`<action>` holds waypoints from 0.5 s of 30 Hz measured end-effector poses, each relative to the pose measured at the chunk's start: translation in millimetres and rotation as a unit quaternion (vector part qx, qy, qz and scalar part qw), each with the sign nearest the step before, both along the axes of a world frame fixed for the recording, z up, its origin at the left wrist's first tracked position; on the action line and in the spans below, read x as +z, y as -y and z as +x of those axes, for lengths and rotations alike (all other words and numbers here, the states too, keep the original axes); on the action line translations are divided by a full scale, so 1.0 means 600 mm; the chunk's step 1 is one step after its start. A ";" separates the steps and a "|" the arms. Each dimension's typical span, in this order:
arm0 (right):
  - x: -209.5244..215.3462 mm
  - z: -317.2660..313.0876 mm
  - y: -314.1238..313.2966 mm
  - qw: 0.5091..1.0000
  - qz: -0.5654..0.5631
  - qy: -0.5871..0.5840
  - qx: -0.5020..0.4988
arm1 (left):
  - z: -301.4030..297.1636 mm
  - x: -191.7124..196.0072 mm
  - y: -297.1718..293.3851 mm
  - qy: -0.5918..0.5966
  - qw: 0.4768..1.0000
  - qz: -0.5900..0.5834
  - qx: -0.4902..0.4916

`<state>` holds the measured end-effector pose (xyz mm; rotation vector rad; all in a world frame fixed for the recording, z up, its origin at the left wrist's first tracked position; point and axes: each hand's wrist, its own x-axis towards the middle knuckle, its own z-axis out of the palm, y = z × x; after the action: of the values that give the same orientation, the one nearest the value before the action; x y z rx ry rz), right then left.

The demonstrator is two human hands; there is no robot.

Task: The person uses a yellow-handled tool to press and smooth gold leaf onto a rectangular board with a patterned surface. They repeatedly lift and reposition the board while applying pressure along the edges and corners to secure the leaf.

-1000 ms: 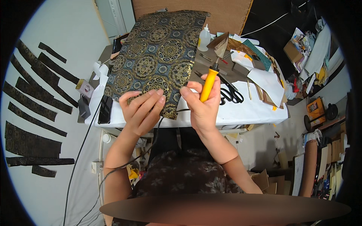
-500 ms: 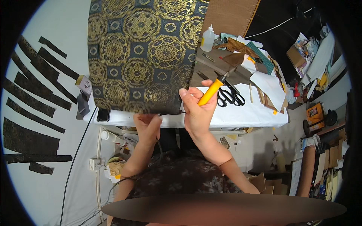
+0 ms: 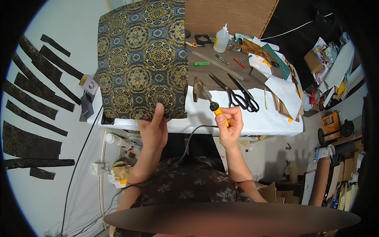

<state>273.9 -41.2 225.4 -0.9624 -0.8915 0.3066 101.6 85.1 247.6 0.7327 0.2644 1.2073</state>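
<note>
A large dark fabric panel point(image 3: 142, 59) with gold and blue medallion patterns lies flat on the white worktable point(image 3: 272, 122). My left hand point(image 3: 154, 128) grips its near edge, thumb on top of the cloth. My right hand point(image 3: 230, 123) holds a corded tool point(image 3: 213, 106) with a yellow handle and a flat, dark metal tip resting on the white table surface just right of the fabric. Its black cord point(image 3: 189, 138) runs down toward my lap.
Black-handled scissors point(image 3: 241, 94), a metal ruler point(image 3: 219, 65), a green marker point(image 3: 201, 63), a glue bottle point(image 3: 221, 38) and paper scraps lie on the brown board behind. Several dark fabric strips point(image 3: 35, 102) lie on the floor at left. Cluttered shelves stand at right.
The view has tilted and the fabric now appears spread further up the table. My left hand moved from under the edge to gripping it. My right hand lowered the tool's tip onto the table.
</note>
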 end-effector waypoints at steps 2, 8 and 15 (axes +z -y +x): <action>-0.006 0.009 0.002 0.998 -0.004 0.059 -0.015 | 0.000 -0.015 -0.003 -0.027 0.999 0.040 0.003; 0.001 0.013 -0.004 0.989 -0.025 0.143 -0.040 | 0.010 -0.001 0.004 -0.003 1.000 0.024 0.005; -0.018 -0.013 -0.008 1.000 -0.003 0.025 -0.003 | 0.011 -0.003 0.010 0.015 1.000 0.010 -0.016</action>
<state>266.1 -36.6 214.6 -0.9812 -0.9348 0.2812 107.9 79.3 245.7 0.7342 0.2150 1.1902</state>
